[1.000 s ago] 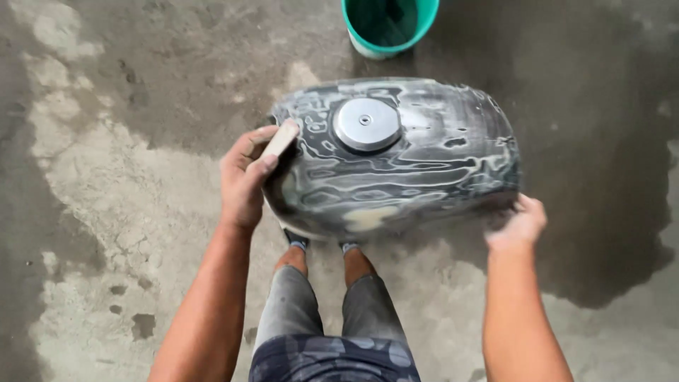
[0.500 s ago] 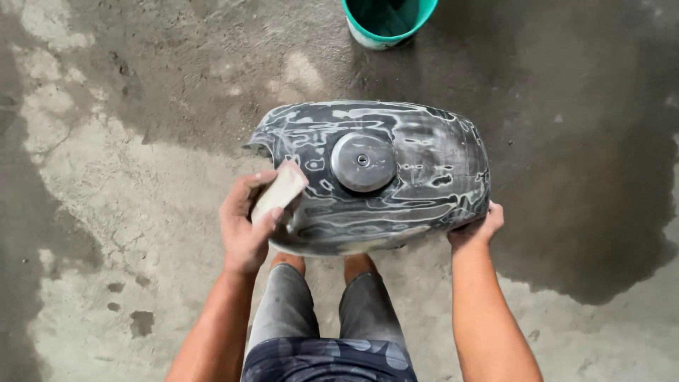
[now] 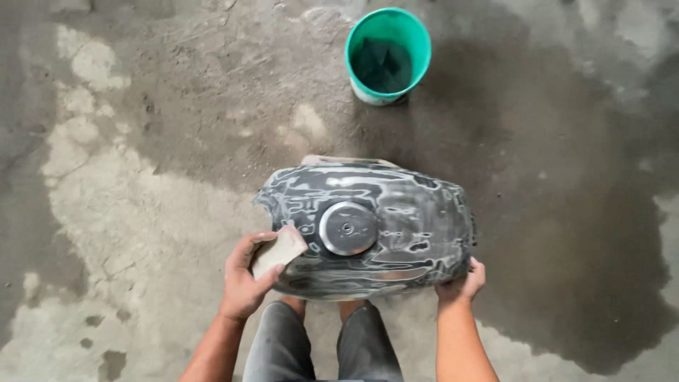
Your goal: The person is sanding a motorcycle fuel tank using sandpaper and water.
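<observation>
The wet concrete floor (image 3: 141, 212) carries a teal bucket (image 3: 387, 55), now fully in view beyond the grey fuel tank (image 3: 368, 230), which sits lower in view than before, over the knees. The left hand (image 3: 244, 279) has slid toward the round cap (image 3: 348, 228), fingers pinching a sanding block (image 3: 279, 249); the right hand (image 3: 461, 284) curls its fingers under the tank's near edge.

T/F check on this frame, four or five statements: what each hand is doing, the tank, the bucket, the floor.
1. The left hand presses a small sanding block against the tank. True.
2. The right hand holds a brush. False: it grips the tank's lower right edge, with no tool.
3. The bucket is red and beside the person's knees. False: it is green and sits on the floor beyond the tank.
4. A round metal cap sits on top of the tank. True.
5. The concrete floor is dry everywhere. False: dark wet patches spread to the right.
</observation>
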